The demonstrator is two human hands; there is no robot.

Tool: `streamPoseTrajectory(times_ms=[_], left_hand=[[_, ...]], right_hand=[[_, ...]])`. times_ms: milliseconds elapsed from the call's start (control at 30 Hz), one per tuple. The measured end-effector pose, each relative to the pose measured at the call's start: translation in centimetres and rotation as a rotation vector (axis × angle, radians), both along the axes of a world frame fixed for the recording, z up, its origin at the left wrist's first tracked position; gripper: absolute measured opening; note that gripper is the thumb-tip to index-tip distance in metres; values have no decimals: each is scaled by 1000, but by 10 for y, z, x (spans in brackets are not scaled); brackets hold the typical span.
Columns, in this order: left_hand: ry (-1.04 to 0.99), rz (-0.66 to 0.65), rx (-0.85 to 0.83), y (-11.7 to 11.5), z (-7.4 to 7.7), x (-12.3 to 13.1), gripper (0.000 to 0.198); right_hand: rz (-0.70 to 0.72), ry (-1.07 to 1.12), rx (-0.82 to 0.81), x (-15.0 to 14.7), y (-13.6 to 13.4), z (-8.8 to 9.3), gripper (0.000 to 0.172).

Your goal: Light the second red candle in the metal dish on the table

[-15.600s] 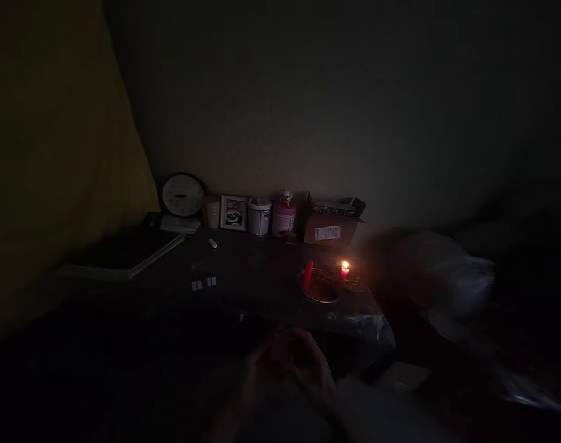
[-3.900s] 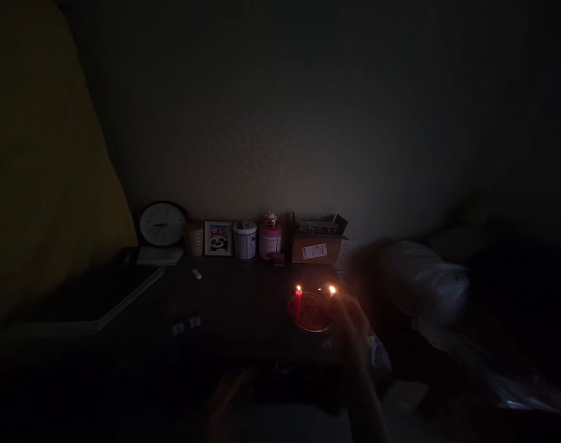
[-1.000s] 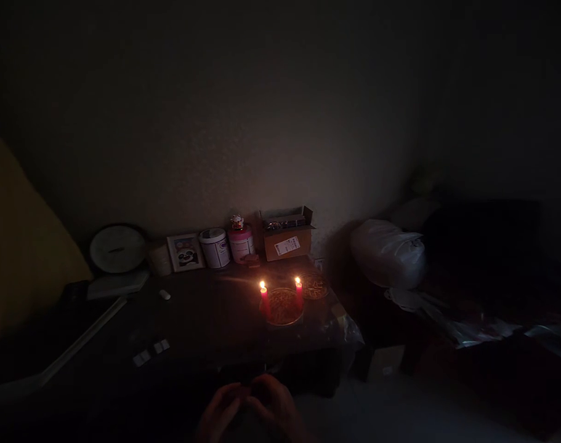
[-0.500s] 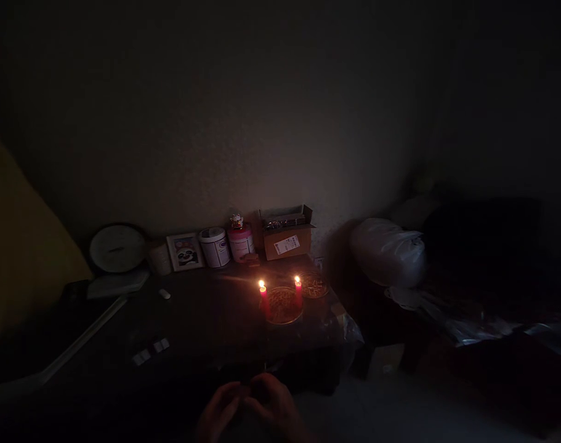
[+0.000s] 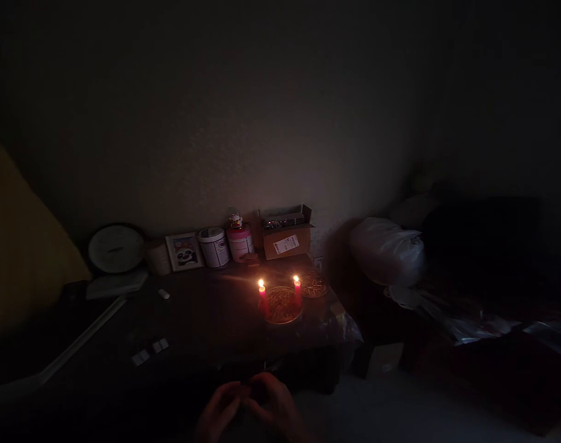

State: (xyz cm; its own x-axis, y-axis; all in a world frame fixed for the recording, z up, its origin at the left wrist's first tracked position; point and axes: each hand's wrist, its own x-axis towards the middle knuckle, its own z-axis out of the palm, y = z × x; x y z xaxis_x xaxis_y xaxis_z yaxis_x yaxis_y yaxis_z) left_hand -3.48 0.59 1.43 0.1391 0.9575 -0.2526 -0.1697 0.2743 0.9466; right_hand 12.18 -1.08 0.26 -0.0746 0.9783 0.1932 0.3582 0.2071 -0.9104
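Observation:
My left hand point(image 5: 221, 407) and my right hand point(image 5: 271, 400) are close together at the bottom of the view, in front of the table's near edge. The fingers of both are curled in towards each other. Whatever lies between them is too dark to make out. Beyond them on the dark table point(image 5: 201, 320), a lit red candle point(image 5: 262, 298) stands at the left side of a round dish point(image 5: 284, 307), and a second lit red candle point(image 5: 297, 292) at its right side. A similar round dish point(image 5: 314, 285) sits just behind.
Along the wall stand a round white-faced object point(image 5: 116, 249), a framed panda picture point(image 5: 185, 253), a white tub point(image 5: 214, 248), a pink-lidded tub point(image 5: 240, 242) and an open cardboard box point(image 5: 287, 239). Small white blocks point(image 5: 149, 351) lie at left. A white plastic bag point(image 5: 388, 252) is at right.
A small pale tip that stuck up above my right fingers no longer shows. Both hands keep nearly the same place and pose, and the candles stay lit.

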Motion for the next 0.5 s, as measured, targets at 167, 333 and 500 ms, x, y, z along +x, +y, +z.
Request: streamPoseTrajectory(times_ms=[167,333,500], left_hand=[[-1,-39,19,-1,3,-1,40],[-3,-42,17,2,0,-2,41],[-6,-12,-3,8,-14,1,47]], right_hand=[[-8,4,-3,0,1,-2,28],[16,4,-16,0,2,-3,28],[17,21,-17,0,-1,2,29]])
